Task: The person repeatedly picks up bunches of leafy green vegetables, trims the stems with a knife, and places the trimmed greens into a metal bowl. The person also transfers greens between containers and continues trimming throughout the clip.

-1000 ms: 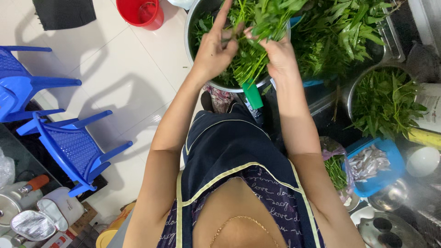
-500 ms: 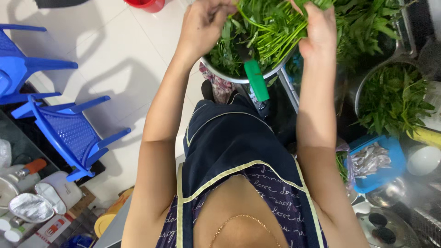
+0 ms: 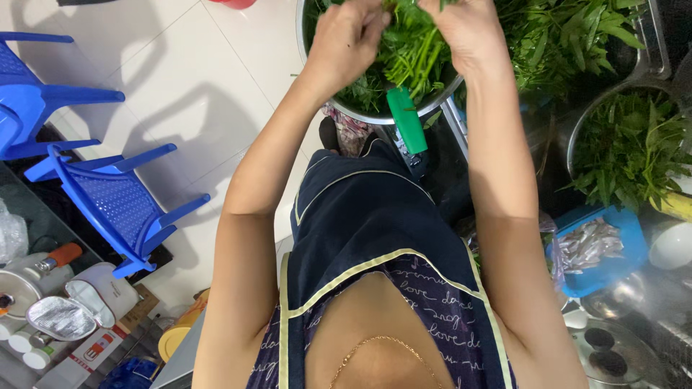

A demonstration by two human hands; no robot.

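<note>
Over a metal bowl (image 3: 375, 115) at the top of the view, the person is working both hands into a heap of leafy greens (image 3: 411, 54). The left hand (image 3: 346, 36) is curling shut around a bunch of green stems, its knuckles turned up. The right hand (image 3: 465, 29) is gripping more of the same stems just beside it, the fingers closing down into the leaves. The greens are lying in the bowl and spilling up between the two hands. A knife with a green handle (image 3: 405, 119) is leaning against the near rim of the bowl, its handle pointing toward the person's dark apron (image 3: 375, 223).

To the right, a second pile of greens (image 3: 569, 43) is sitting next to the bowl, and a round metal basin (image 3: 627, 148) is holding still more leaves. Below that basin, a blue tray (image 3: 613, 263) is carrying a heap of small silvery fish (image 3: 587, 245). On the left, two blue plastic chairs (image 3: 108, 202) are standing on the pale tiled floor (image 3: 180, 72), well apart from the bowl.
</note>
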